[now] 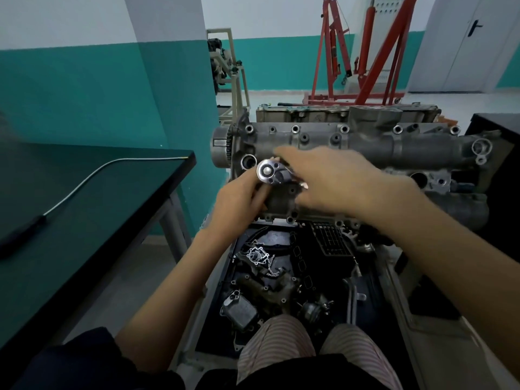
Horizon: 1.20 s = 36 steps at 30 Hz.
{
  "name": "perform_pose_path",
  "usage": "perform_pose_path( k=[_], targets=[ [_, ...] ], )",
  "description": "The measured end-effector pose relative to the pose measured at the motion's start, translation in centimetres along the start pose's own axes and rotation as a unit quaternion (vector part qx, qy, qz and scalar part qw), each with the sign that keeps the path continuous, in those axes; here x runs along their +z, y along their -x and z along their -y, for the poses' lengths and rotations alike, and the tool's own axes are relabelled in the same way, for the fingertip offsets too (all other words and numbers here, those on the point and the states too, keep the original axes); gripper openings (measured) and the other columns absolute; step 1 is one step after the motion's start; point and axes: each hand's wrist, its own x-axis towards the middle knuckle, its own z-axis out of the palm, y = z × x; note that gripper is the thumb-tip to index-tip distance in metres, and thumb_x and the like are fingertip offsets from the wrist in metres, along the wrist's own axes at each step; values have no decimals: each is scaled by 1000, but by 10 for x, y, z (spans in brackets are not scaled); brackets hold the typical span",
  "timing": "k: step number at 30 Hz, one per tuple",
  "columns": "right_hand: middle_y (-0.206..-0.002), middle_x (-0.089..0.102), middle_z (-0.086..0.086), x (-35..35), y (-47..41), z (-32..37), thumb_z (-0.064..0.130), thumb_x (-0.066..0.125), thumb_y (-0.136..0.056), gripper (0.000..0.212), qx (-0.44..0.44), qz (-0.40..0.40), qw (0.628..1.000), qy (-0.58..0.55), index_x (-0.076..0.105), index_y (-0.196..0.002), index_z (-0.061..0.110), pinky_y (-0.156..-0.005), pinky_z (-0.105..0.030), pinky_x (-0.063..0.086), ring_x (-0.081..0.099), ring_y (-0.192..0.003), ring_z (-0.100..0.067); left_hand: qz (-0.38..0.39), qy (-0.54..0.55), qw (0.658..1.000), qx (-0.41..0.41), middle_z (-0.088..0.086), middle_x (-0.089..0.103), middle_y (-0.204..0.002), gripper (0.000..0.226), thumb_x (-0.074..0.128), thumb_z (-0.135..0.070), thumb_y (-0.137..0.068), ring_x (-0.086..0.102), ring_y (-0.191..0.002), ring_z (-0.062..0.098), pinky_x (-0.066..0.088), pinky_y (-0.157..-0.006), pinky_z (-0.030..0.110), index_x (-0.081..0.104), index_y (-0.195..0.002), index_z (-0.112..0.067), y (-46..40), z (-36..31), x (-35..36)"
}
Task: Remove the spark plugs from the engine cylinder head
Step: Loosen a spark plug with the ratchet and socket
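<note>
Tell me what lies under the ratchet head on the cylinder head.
The shiny chrome ratchet head sits over the grey cast-metal cylinder head. The left hand curls beneath it, hiding whatever is fitted below. The right hand covers the handle. An open round bore shows just to its left.
</note>
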Motion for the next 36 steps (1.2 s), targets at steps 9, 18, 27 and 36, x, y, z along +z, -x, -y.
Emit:
perform_pose_path(
  k=[9, 18, 27, 36],
  targets=[
    [-85, 56, 4, 44, 33, 22, 35, 66, -83, 33, 45, 177, 924, -337, 42, -98, 17, -59, -22, 44, 54, -69, -9, 8, 27, 998, -62, 16, 69, -75, 28, 52, -23, -86, 64, -70, 33, 50, -66, 46, 67, -94, 0, -1, 2, 3],
    [-96, 57, -3, -17, 25, -21, 18, 59, -88, 30, 94, -31, 986, 135, 47, -116, 21, -82, -39, 42, 55, -89, -23, 39, 13, 998, -40, -19, 57, -57, 16, 58, -25, -90, 63, -58, 9, 48, -62, 24, 65, -96, -37, -4, -7, -4],
    [-88, 58, 2, 29, 52, 11, 42, 66, -82, 38, 52, 180, 955, -229, 43, -101, 18, -61, -23, 45, 55, -71, -7, 11, 39, 997, -72, 13, 70, -82, 15, 59, -12, -89, 64, -75, 29, 50, -68, 46, 69, -96, -4, -5, 1, 4],
    [-83, 50, 4, -11, 29, -23, 17, 54, -90, 10, 37, 52, 996, 58, 47, -89, 25, -58, -24, 41, 50, -68, -13, 52, 78, 994, -63, -23, 58, -49, 23, 55, -19, -92, 56, -41, -1, 48, -53, 19, 65, -105, -35, -4, -2, -2]
  ],
)
